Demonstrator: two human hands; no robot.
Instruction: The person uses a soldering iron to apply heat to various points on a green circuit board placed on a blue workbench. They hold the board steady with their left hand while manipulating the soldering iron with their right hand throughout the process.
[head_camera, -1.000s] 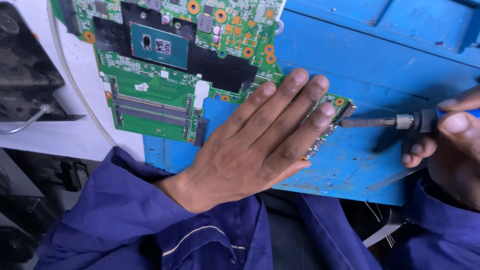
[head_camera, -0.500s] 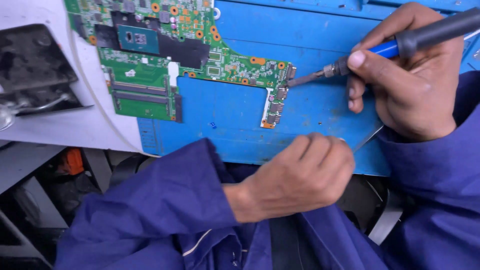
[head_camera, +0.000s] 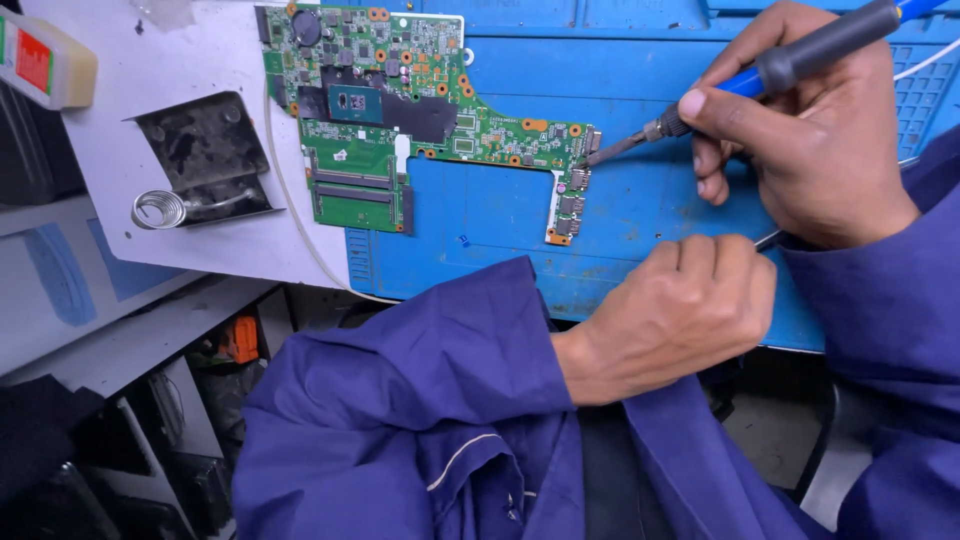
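The right hand (head_camera: 810, 150) grips a soldering iron (head_camera: 790, 62) by its dark collar and blue handle, fingers wrapped round it in a pen-like hold, with the metal tip angled down and to the left. That tip rests at the right-hand edge of a green circuit board (head_camera: 420, 110), just by a small connector at the board's corner. The left hand (head_camera: 680, 310) is curled into a loose fist on the near edge of the blue work mat (head_camera: 640, 200), clear of the board; whether it pinches anything, such as a thin wire, the view does not show. Both forearms are in dark blue sleeves (head_camera: 420, 400).

The board lies flat, component side up, partly on the blue mat and partly on a white sheet (head_camera: 200, 60) to the left. Its narrow lower-right leg carries a row of metal ports, just below where the tip touches. No solder wire, flux or tweezers can be seen at the joint, and the joint itself is too small to judge, so the work looks to be in the middle of a single touch at that corner, with the rest of the board showing no sign of being worked on.

Further left on the white sheet sits a dark metal iron stand (head_camera: 205, 150) with a coiled spring holder (head_camera: 160, 208). A small pale container (head_camera: 45, 65) lies at the upper left corner.
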